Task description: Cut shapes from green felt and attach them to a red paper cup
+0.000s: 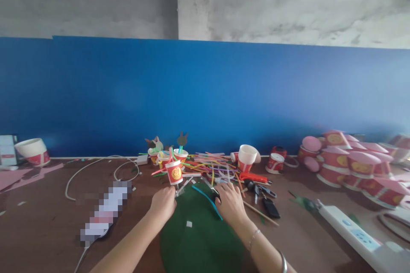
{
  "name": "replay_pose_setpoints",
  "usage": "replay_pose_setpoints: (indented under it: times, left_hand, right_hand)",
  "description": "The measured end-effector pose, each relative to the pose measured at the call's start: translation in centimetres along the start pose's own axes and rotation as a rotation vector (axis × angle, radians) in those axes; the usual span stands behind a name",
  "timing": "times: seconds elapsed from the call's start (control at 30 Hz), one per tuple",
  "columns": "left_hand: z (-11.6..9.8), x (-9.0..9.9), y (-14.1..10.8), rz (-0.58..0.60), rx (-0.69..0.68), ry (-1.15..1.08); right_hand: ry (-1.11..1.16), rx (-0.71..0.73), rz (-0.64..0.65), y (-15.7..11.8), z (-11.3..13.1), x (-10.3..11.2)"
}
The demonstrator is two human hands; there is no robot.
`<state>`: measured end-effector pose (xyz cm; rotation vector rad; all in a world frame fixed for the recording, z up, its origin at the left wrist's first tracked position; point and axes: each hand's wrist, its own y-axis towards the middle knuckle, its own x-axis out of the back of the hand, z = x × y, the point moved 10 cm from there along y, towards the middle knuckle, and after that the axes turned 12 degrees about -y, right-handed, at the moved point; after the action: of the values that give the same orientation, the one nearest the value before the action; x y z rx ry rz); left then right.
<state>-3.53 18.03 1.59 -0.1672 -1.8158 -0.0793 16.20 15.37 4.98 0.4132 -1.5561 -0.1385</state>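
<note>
A light, thin-walled red paper cup [174, 172], easily crushed and best taken by its rim, is found just beyond the narrowly closed left grip [163, 203], its hold unclear, near the far edge of the surface [38, 204], while black-handled scissors [215, 195] are held in the right grip [231, 203] over a green felt sheet [198, 239].

Soft even light, faint shadows, bowed edges, blurred right side

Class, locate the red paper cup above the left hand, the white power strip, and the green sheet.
Red paper cup [176, 173]: head view, gold emblem.
White power strip [347, 227]: head view, top face.
Green sheet [200, 239]: head view, middle.
</note>
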Motion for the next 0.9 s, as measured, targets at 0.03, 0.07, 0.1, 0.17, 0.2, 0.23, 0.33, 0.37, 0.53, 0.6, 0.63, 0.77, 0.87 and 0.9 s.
replay_pose_setpoints:
  times: [0.03,0.07,0.1,0.17,0.2,0.23,0.33,0.37,0.53,0.6,0.63,0.77,0.87,0.9]
  left_hand:
    - [0.0,0.0,-0.1,0.003,0.008,0.003]
    - [0.0,0.0,-0.2,0.002,0.012,0.006]
    - [-0.1,0.1,-0.4,0.002,0.015,0.007]
    - [-0.3,0.4,-1.0,0.003,0.013,0.011]
    - [-0.5,0.7,-1.4,0.001,0.005,0.014]
    - [-0.7,1.1,-1.7,0.0,-0.004,0.017]
    - [-1.3,2.3,-2.5,0.001,-0.023,0.02]
    - [-1.5,2.8,-2.6,-0.004,-0.031,0.014]
    - [-5.4,5.8,-0.5,-0.176,-0.192,-0.084]
    - [-7.7,6.4,1.3,-0.232,-0.27,-0.083]
    - [-8.9,6.8,2.4,-0.266,-0.314,-0.081]
    - [-12.6,8.1,6.7,-0.358,-0.37,-0.086]
    - [-13.8,9.1,8.5,-0.417,-0.348,-0.099]
    - [-13.9,9.4,8.5,-0.439,-0.348,-0.114]
  right_hand:
    - [-0.003,-0.014,0.004,0.0,-0.2,0.1]
    - [-0.003,-0.019,0.009,-0.1,-0.3,0.1]
    - [0.0,-0.014,0.014,-0.2,-0.2,0.2]
    - [0.01,0.015,0.019,-0.3,0.2,0.4]
    - [0.017,0.035,0.019,-0.4,0.6,0.6]
    - [0.024,0.056,0.017,-0.5,1.0,0.7]
    - [0.029,0.117,0.03,-0.5,2.2,0.5]
    - [0.021,0.121,0.044,-0.5,2.5,0.3]
    - [0.003,0.091,0.084,-0.2,2.9,-0.7]
    - [0.033,0.105,0.075,0.3,2.9,-0.2]
    - [0.044,0.115,0.07,0.7,2.8,0.1]
    - [-0.014,0.121,0.006,4.1,1.7,2.3]
    - [-0.056,-0.002,-0.044,7.3,-0.8,3.2]
    - [-0.062,-0.037,-0.043,8.0,-1.7,3.1]
